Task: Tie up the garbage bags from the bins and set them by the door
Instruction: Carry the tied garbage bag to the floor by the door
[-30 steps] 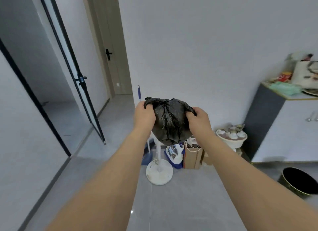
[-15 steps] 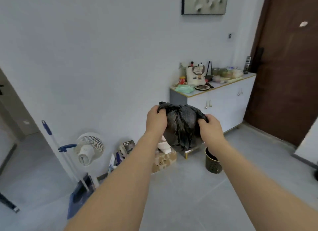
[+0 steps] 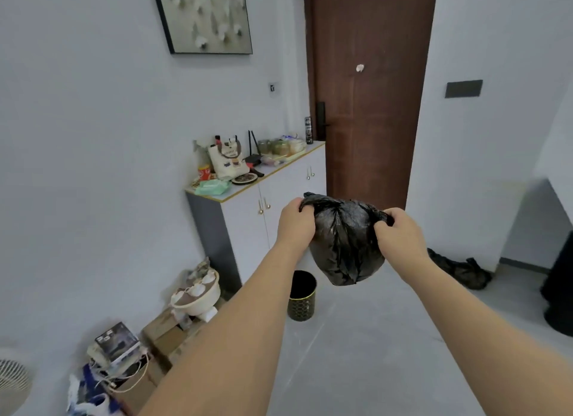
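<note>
Above the floor, full black garbage bag [image 3: 345, 245], both hands [image 3: 296, 222] gripping its ears, black bin [image 3: 302, 294] below

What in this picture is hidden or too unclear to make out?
- Black garbage bag, head view: contents hidden by the opaque plastic; whether a knot is tied, hidden by the left hand and right hand.
- Fan: cut off by the left edge.
- Dark object: cut off by the right edge.
- Items on the cabinet: too small to name.
- Bin: inside too dark.
</note>
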Demonstrator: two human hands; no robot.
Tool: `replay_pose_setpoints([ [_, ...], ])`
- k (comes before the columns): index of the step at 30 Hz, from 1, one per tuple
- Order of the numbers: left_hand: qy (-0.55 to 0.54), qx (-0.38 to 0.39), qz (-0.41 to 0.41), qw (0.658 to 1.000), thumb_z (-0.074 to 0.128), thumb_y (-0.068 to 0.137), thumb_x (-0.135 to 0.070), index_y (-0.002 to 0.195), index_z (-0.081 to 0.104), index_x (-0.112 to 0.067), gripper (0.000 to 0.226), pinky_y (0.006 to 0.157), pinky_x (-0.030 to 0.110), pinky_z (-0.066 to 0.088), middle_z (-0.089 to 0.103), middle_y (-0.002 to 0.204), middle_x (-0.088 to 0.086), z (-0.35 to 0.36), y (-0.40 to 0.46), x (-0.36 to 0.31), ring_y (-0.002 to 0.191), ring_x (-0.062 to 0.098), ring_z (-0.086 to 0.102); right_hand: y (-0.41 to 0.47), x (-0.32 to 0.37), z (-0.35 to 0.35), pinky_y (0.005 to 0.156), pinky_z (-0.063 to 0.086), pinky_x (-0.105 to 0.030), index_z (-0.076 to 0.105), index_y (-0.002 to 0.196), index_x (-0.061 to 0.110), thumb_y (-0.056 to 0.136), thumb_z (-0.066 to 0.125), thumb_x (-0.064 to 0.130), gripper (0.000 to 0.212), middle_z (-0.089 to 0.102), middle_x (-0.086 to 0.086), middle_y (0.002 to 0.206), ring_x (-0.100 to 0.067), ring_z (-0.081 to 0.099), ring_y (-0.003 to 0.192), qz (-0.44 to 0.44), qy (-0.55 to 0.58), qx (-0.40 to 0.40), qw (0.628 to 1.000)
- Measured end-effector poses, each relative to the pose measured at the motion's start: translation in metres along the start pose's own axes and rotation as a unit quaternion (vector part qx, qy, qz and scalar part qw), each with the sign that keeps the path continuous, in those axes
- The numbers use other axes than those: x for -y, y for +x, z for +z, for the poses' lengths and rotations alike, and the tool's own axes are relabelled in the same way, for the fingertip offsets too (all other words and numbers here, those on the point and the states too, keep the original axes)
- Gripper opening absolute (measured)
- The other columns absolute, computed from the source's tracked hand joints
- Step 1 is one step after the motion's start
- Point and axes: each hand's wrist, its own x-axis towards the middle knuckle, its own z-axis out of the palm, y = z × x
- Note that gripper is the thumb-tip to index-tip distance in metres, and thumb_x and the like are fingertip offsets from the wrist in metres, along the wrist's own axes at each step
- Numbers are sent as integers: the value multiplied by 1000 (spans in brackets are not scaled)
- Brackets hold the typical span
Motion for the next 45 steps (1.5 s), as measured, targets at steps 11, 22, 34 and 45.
replay_pose_setpoints([
  [11, 27, 17, -17, 999, 41, 94, -17, 92, 63, -16, 23, 90, 47, 52, 67, 100, 8, 104, 150, 26, 98, 29, 62, 164, -58, 8, 58, 41, -27, 58, 100, 17, 88, 39, 6, 24, 58, 4, 87, -10, 52, 71, 37, 26, -1, 999],
  [22, 0, 97, -37, 995, 41, 95, -19, 98, 64, -16, 24, 87, 42, 51, 67, 105, 6, 259, 379, 24, 97, 24, 62, 418, -119, -4, 64, 48, -30, 61, 91, 13, 83, 49, -1, 20, 64, -8, 89, -20, 59, 77, 76, 96, -3, 993],
  [34, 1, 139, -83, 987, 43, 96, -22, 99, 67, -13, 26, 89, 42, 52, 70, 101, 6, 542, 566, 46, 97, 25, 64, 695, -281, -114, 84, 54, -45, 66, 87, 12, 83, 53, 2, 17, 66, -10, 84, -24, 61, 81, 148, 123, 11, 981],
  [45, 17, 133, -113, 985, 42, 97, -22, 95, 63, -7, 26, 74, 35, 45, 67, 97, 10, 722, 758, 98, 90, 26, 61, 937, -408, -120, 62, 40, -27, 59, 83, 12, 79, 48, -4, 20, 61, -7, 80, -18, 52, 71, 156, 21, 61, 986],
])
